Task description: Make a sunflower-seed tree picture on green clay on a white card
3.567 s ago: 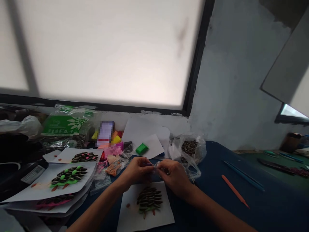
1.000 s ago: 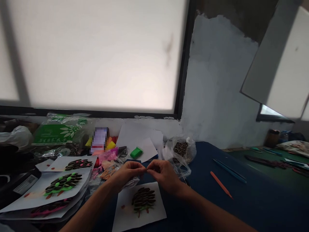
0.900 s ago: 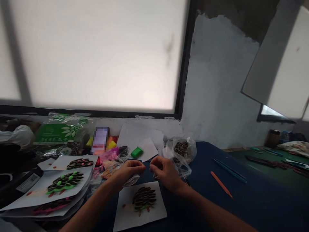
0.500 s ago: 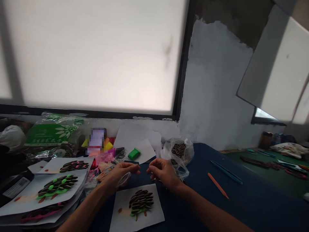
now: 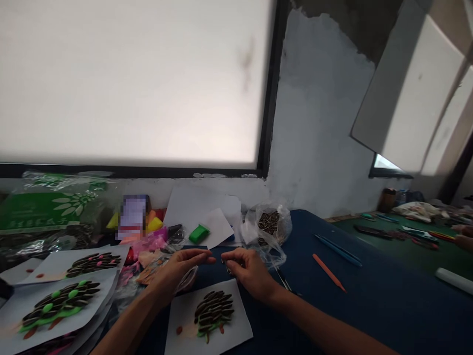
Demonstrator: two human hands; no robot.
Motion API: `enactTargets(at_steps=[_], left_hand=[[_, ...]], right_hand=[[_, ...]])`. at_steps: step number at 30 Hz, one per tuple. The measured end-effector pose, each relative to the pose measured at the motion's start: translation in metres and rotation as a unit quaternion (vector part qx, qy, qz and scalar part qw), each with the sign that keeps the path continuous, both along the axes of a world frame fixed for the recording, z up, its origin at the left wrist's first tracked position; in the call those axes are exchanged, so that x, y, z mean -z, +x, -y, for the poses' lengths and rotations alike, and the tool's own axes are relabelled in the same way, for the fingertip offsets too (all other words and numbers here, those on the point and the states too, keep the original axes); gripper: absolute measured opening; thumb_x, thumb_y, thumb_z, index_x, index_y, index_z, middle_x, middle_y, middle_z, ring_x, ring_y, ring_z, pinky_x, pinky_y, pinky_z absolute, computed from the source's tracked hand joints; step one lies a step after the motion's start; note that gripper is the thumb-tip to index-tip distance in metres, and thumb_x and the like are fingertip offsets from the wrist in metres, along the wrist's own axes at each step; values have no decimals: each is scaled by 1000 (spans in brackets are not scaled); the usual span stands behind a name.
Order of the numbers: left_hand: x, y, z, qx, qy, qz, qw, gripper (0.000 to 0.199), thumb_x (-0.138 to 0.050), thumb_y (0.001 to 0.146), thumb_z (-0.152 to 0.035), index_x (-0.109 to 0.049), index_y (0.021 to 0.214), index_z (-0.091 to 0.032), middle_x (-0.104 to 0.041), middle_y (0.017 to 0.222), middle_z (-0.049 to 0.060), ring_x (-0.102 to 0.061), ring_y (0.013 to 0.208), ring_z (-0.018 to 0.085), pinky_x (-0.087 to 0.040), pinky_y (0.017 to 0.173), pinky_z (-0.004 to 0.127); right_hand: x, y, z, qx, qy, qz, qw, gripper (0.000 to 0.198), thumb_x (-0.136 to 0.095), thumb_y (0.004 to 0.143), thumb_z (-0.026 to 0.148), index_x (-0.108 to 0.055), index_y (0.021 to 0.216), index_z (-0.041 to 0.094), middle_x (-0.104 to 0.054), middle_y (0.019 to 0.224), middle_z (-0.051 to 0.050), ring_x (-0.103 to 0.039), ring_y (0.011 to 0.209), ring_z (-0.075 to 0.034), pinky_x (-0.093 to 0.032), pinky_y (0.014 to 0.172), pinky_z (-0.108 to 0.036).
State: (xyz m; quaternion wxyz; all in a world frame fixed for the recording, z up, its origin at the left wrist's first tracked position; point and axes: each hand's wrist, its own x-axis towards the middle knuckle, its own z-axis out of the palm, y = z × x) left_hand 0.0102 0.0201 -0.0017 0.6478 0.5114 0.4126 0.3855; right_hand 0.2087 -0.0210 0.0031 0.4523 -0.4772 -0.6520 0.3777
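Observation:
My left hand hovers above the near table with its fingers stretched to the right, and I see nothing in them. A small gap separates it from my right hand, whose fingers are curled around small dark striped pieces that look like sunflower seeds. Below both hands lies a white card with a hedgehog picture: rows of sunflower seeds for spines, a green clay edge, a pale snout and reddish-brown feet. Neither hand touches the card.
Finished-looking hedgehog cards are stacked at left. Behind are a green seed bag, a phone, colourful clay packets, a green clay pack and a plastic bag of seeds. An orange tool and blue tweezers lie right.
The view has shifted a little, so the surroundings sit farther left. My two hands stay facing each other above the card, and my right fingers have moved slightly, showing the small pieces more clearly.

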Motion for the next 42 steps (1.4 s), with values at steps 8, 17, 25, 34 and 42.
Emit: enactTargets(at_steps=[8, 17, 25, 34, 42], left_hand=[[2, -1, -6, 16, 4, -3, 1000, 60, -85, 50, -63, -54, 75, -18, -74, 73, 3, -36, 32, 2, -22, 34, 19], [-1, -4, -3, 15, -10, 0, 1000, 55, -83, 56, -59, -57, 83, -18, -75, 74, 4, -41, 33, 4, -24, 33, 19], [-7, -8, 0, 36, -12, -3, 999, 49, -84, 62, -49, -61, 92, -18, -76, 99, 10, -40, 35, 2, -27, 34, 18], [4, -6, -8, 30, -16, 1, 999, 50, -82, 60, -59, -66, 75, -14, -64, 57, -1, -38, 33, 4, -21, 32, 19], [-1, -8, -3, 21, -17, 6, 1000, 44, -91, 51, -45, -75, 79, -16, -63, 62, -4, -45, 46, 7, -29, 43, 20]], right_hand=[[0, -6, -17, -11, 33, 30, 999, 18, -64, 85, 28, -63, 71, 17, -61, 61, 1, -54, 52, -12, -43, 49, -23], [7, 2, -8, 2, 97, 85, 992, 14, -59, 88, 19, -73, 88, 18, -68, 79, -4, -63, 71, -17, -48, 64, -27], [7, -1, -5, -5, 120, 113, 986, 9, -62, 85, 16, -70, 87, 18, -68, 80, -3, -61, 69, -16, -47, 63, -27], [2, -5, 11, -17, 148, 99, 984, 13, -56, 91, 21, -69, 89, 17, -67, 82, -5, -62, 73, -17, -47, 65, -27], [-6, -10, 11, -24, 83, 69, 994, 16, -59, 90, 25, -71, 82, 17, -67, 77, -3, -60, 70, -16, -47, 62, -27]])
